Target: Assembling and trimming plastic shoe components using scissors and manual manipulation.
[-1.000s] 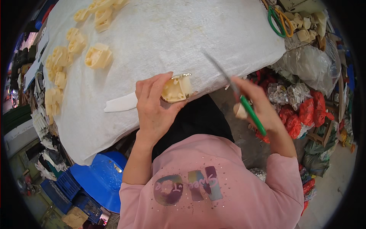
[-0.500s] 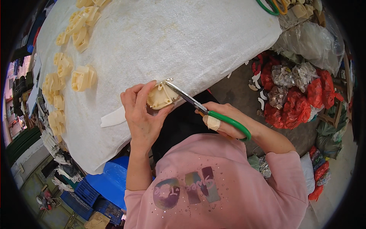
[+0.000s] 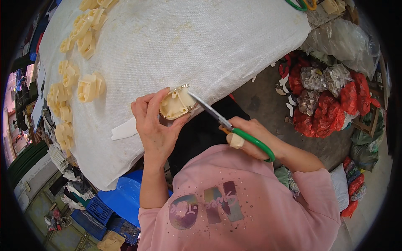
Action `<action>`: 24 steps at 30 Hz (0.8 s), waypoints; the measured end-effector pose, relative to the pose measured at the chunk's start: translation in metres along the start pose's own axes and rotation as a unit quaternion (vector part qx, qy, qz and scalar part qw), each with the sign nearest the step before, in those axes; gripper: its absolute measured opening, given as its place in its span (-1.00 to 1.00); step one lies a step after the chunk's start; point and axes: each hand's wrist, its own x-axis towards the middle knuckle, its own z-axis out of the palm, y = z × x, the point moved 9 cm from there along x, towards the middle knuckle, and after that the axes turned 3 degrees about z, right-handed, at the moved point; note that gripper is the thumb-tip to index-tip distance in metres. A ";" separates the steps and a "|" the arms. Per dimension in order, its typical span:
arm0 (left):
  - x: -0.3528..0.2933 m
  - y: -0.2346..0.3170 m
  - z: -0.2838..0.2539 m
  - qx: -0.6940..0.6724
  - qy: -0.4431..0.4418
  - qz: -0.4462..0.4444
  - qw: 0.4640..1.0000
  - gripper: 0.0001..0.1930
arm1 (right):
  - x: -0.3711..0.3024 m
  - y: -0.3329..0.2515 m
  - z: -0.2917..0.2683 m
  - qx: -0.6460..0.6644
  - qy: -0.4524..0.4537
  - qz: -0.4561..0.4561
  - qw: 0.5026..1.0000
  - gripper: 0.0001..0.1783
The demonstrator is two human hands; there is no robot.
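My left hand (image 3: 153,125) holds a cream plastic part (image 3: 176,104) at the near edge of a white woven sack (image 3: 188,46) that covers the work surface. My right hand (image 3: 247,136) grips green-handled scissors (image 3: 228,124); their blade tips touch the upper right edge of the part. A bandage wraps one right finger.
Several cream plastic parts (image 3: 90,88) lie in groups along the sack's left side. A white strip (image 3: 124,129) lies by my left wrist. Red and clear bags of small pieces (image 3: 326,100) are piled at the right. Blue crates (image 3: 113,209) stand below left.
A second ago the scissors were raised away at the right; my right hand has brought them leftward onto the part. My left hand has kept hold of the part.
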 end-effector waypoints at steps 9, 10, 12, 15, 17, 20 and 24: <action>-0.002 -0.015 0.005 -0.163 -0.038 -0.045 0.985 -0.36 | -0.028 -0.032 -0.067 -0.329 0.149 -0.121 0.924 -0.30; -0.001 -0.014 0.004 -0.161 -0.037 -0.048 0.985 -0.36 | -0.030 -0.039 -0.068 -0.374 0.156 -0.145 0.903 -0.33; 0.001 -0.008 0.004 -0.080 -0.057 -0.036 0.995 -0.36 | -0.026 -0.056 -0.070 -0.429 0.126 -0.167 0.879 -0.36; 0.002 -0.005 0.005 -0.042 -0.063 -0.034 0.997 -0.36 | -0.020 -0.070 -0.067 -0.499 0.094 -0.191 0.840 -0.48; 0.003 -0.005 0.005 -0.038 -0.064 -0.024 0.997 -0.36 | -0.018 -0.079 -0.066 -0.533 0.110 -0.235 0.806 -0.50; 0.004 -0.003 0.004 -0.031 -0.061 -0.011 0.998 -0.35 | -0.011 -0.082 -0.066 -0.537 0.102 -0.252 0.799 -0.56; 0.002 -0.006 0.004 -0.055 -0.050 -0.027 0.997 -0.34 | -0.010 -0.089 -0.063 -0.538 0.100 -0.281 0.788 -0.64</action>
